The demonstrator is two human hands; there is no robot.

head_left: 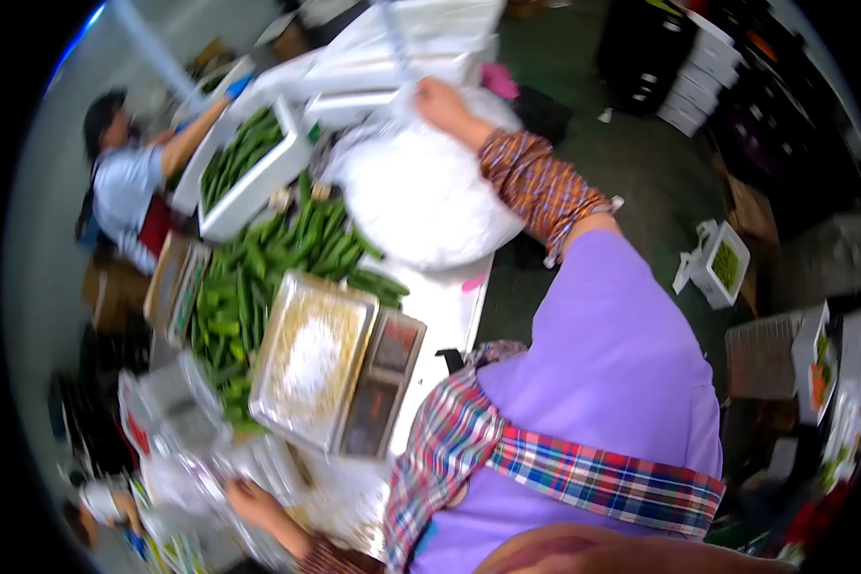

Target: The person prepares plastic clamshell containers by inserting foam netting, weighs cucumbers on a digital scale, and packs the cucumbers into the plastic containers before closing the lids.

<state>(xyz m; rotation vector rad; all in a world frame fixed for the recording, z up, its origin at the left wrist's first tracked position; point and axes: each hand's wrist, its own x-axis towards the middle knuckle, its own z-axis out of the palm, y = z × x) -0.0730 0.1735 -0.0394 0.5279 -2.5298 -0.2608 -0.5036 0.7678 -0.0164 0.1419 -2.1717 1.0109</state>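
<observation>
My right hand (pixel 442 103) is at the top, fingers curled together beside the upper edge of a large white plastic bag (pixel 416 201); what it holds, if anything, is too blurred to make out. Lower left, my left hand (pixel 251 499) is closed beside clear plastic packaging (pixel 187 478), with its fingers partly smeared. Between the hands, a scale with a metal tray (pixel 313 364) and a dark display panel (pixel 383 383) stands on the white table (pixel 450 306). Long green vegetables (pixel 249 287) lie heaped beside the scale.
A white foam box (pixel 244 172) holds more green vegetables. A co-worker (pixel 129 182) with a blue glove reaches to its far edge. Another person (pixel 100 507) is at the lower left. Foam boxes (pixel 411 57) line the table's top end; a small foam box (pixel 722 263) sits on the floor.
</observation>
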